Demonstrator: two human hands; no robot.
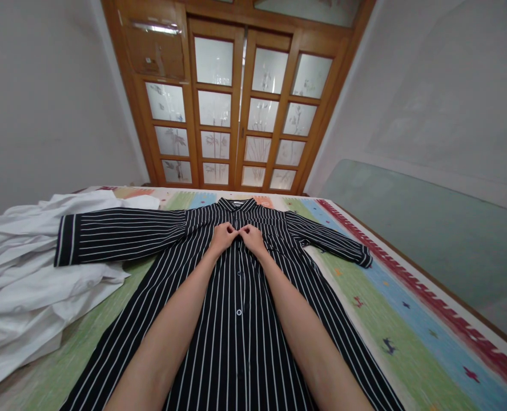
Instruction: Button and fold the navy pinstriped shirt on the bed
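A black shirt with white stripes (210, 331) lies face up, its collar (236, 204) at the far end and both sleeves spread to the sides. Near the upper chest, my left hand (223, 237) pinches the front placket, fingers pressed together. My right hand (252, 237) closes on the same placket from the other side, the fingertips of both hands almost meeting. Whatever button lies between the fingertips is hidden. Lower on the placket, a button (238, 312) shows.
White cloth (35, 291) lies crumpled at the left, partly under the striped sleeve. Beneath everything is a colourful patterned bedcover (390, 319). A pale green headboard-like panel (429, 205) borders the right side. Wooden glass-paned doors (240, 103) stand beyond the far edge.
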